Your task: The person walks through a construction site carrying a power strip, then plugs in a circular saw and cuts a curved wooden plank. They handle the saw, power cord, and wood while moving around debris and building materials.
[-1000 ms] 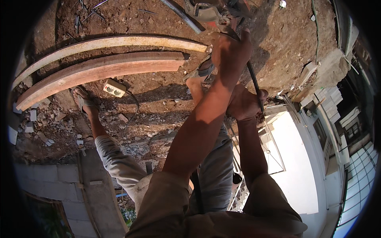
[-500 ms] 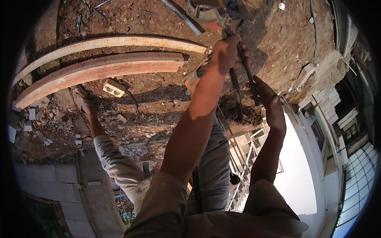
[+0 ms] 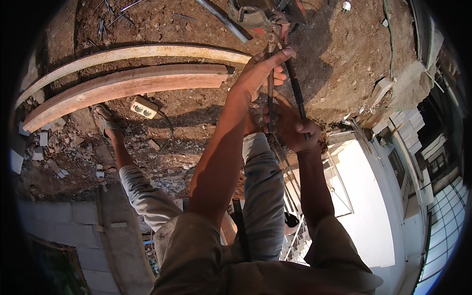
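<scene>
A dark two-handled metal tool (image 3: 293, 78) stretches between my hands; its two long bars converge at the top, beside a reddish piece. My left hand (image 3: 256, 73) curls around the left bar, thumb stretched across toward the right bar. Lower down, my right hand (image 3: 297, 130) is closed on the right bar's end, its fingers reaching across to the left bar. Where the bars meet, a greenish-grey object (image 3: 248, 15) with dark and red parts lies at the frame's top; its kind I cannot make out.
Left of me lie a reddish wooden beam (image 3: 132, 82) and a pale, rust-stained bar (image 3: 142, 50). A corded power strip (image 3: 144, 107) rests near my sandalled left foot (image 3: 105, 123). Farther off are a metal pipe (image 3: 223, 19) and several thin rods (image 3: 118, 17). Rubble covers the soil.
My right hand has gone from open beside the bars to closed around them. My left hand has shifted down and left, and the bars have swung slightly left.
</scene>
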`<state>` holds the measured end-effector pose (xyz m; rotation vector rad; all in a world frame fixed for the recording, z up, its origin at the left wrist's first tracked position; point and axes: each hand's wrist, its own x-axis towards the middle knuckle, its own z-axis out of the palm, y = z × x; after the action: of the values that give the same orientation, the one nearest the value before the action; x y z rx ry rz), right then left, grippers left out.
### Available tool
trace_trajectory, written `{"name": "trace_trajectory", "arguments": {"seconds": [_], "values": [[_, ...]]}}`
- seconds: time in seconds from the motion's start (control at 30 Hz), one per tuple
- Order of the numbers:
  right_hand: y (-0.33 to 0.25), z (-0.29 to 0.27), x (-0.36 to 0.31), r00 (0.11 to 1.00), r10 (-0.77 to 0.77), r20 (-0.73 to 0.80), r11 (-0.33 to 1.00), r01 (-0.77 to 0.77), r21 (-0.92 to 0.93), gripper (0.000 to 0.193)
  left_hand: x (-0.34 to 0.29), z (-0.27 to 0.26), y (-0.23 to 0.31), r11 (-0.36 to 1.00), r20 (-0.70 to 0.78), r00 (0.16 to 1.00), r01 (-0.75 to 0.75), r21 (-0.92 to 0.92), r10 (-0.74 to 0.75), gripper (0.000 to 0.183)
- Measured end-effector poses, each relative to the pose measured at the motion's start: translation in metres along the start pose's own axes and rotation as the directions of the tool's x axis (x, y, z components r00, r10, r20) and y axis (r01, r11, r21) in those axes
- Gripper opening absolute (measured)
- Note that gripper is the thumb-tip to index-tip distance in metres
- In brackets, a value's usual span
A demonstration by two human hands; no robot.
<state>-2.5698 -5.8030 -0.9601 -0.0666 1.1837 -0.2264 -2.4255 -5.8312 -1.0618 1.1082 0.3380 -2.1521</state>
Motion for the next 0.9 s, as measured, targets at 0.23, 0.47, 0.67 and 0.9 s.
{"name": "trace_trajectory", "arguments": {"seconds": [0.23,0.47,0.67,0.9], "values": [[0.014,-0.017,0.021,0.923,-0.071,0.379,0.884,-0.118,0.453,0.107,0.003,0.021,0.007,0.962,-0.276,0.951,-0.068,0.263,0.143,0.039],[0.001,-0.027,0.017,0.900,-0.034,0.435,0.930,-0.131,0.344,0.099,0.009,0.016,0.000,0.988,-0.240,0.966,-0.062,0.141,0.095,0.050],[-0.056,0.018,-0.023,0.991,0.022,-0.132,0.790,-0.098,-0.605,0.056,0.021,0.026,-0.015,0.991,-0.138,0.990,-0.060,-0.120,0.043,0.045],[-0.085,0.056,-0.029,0.941,0.157,-0.300,0.488,-0.338,-0.805,0.052,0.032,0.034,-0.028,0.919,-0.086,0.984,-0.179,-0.352,0.158,0.042]]}}
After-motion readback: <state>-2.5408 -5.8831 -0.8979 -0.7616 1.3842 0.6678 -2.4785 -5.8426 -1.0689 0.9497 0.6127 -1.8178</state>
